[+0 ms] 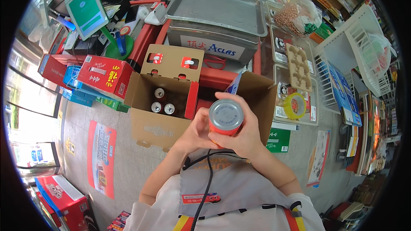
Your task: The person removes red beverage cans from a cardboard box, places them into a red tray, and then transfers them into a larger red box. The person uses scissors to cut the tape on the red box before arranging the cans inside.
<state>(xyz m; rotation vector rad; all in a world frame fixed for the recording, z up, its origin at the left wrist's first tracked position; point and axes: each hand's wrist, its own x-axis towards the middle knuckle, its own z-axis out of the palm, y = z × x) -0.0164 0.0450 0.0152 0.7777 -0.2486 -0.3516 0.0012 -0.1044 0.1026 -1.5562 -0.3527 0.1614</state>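
Observation:
In front of my chest I hold a red metal can [226,115] with a silver end facing up; that end bears small print and shows no pull tab. My right hand [249,131] wraps its right side. Against its left and lower side is my left hand [196,131]. Just beyond my left hand stands an open cardboard carton [154,128], flaps spread. Three drink cans [159,93] with pull tabs upward stand in it. Behind my right hand is another open cardboard box [258,93], its inside mostly hidden.
A metal tray [218,6] rests on a scale [212,43] beyond the cartons. A red gift box [104,77] and a tablet on a stand [86,9] are left. To the right lie an egg-carton tray [298,67], yellow tape [294,106] and a bag of peanuts [295,16].

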